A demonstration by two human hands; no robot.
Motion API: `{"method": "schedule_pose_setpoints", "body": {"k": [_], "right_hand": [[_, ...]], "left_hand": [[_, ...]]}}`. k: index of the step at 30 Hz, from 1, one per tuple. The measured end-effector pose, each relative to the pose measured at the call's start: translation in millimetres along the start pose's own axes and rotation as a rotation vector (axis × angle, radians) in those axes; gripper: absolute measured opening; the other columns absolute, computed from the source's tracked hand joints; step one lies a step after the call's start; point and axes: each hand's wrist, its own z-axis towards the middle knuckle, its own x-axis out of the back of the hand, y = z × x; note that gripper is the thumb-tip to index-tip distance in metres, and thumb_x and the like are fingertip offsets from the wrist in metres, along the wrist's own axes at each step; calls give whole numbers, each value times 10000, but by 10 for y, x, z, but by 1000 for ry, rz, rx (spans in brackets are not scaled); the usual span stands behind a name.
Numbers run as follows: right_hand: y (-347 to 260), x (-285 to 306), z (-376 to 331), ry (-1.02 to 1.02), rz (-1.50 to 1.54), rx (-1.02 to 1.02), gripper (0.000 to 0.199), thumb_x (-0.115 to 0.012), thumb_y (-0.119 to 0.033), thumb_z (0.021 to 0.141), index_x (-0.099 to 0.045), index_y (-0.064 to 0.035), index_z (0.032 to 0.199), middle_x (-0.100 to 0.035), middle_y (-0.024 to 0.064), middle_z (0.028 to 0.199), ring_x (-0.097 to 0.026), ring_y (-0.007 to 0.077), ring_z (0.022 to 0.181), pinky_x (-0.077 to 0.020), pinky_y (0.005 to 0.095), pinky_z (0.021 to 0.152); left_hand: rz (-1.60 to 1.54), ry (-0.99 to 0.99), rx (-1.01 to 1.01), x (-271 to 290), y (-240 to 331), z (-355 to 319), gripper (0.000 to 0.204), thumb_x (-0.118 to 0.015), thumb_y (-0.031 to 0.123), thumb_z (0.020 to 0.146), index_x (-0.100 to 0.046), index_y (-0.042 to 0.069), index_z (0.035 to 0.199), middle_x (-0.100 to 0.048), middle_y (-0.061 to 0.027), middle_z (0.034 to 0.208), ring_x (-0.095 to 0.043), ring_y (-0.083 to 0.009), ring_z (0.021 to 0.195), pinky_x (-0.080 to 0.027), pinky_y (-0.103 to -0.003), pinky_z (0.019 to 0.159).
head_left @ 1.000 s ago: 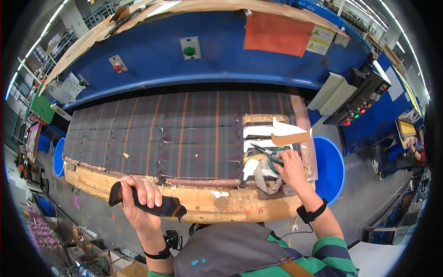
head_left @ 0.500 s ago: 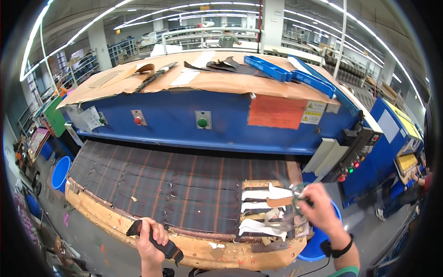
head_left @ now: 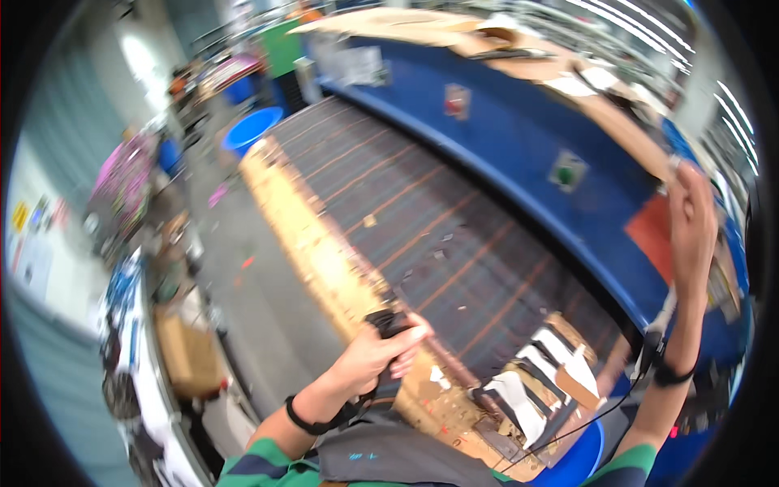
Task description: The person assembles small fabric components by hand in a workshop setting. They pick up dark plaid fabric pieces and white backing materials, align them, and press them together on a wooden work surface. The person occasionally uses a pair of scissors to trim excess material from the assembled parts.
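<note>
My left hand (head_left: 381, 357) is closed around a bundle of dark cut pieces (head_left: 383, 323), held over the worn wooden front edge (head_left: 324, 252) of the machine bed. Far to the right, my right hand (head_left: 691, 213) is raised in front of the blue machine beam (head_left: 519, 154), near its top edge. Its fingers look bent but are blurred, so anything in them cannot be made out. White cut pieces (head_left: 519, 406) and a tan piece (head_left: 578, 381) lie at the near right end of the dark, orange-striped bed surface (head_left: 422, 211).
Blue bins stand at the bed's far left end (head_left: 253, 130) and below its near right corner (head_left: 586, 446). A dark cable (head_left: 604, 412) hangs beneath my right forearm. At left are a cardboard box (head_left: 188, 353) and a cluttered bench. Brown paper (head_left: 406, 20) covers the beam's top.
The view has swung left and tilted. My right hand has risen from the white pieces to the beam; the green ringed tool it held no longer shows. My left hand keeps its bundle.
</note>
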Motion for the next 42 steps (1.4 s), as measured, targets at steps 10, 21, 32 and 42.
{"method": "schedule_pose_setpoints", "body": {"k": [10, 21, 32, 42], "right_hand": [[-2221, -982, -1470, -655, 1040, 255, 300, -840, -51, 804, -702, -23, 1068, -686, 112, 1008, -658, 279, 900, -541, 356, 749], [-3177, -1060, -1223, -724, 1035, 571, 290, -838, -26, 767, -632, -47, 969, -674, 93, 928, -630, 291, 846, -515, 376, 704], [-4637, -1382, -1207, -965, 1110, 835, 264, -821, -10, 758, -662, -42, 967, -660, 74, 868, -636, 282, 839, -535, 377, 715], [-5422, -1904, -1461, -1457, 1193, 388, 436, -707, -334, 977, -586, 8, 1220, -654, 139, 916, -646, 230, 780, -525, 327, 696]], "left_hand": [[10, -83, 62, 125, -85, -420, 89, -668, 120, 1003, -608, 59, 1028, -562, 0, 735, -557, -91, 612, -463, -274, 566], [-101, -115, -127, 744, 163, -1062, 136, -690, 136, 1005, -583, 59, 1038, -570, -8, 796, -558, -90, 635, -476, -271, 578], [-90, 23, -348, 1663, 248, -1925, 152, -694, 132, 991, -559, 66, 1014, -560, -14, 812, -570, -100, 668, -488, -273, 619], [637, 939, -855, 2112, -33, -2069, 551, -648, 20, 909, -426, 54, 1412, -590, -86, 760, -617, -233, 653, -479, -370, 627]]}}
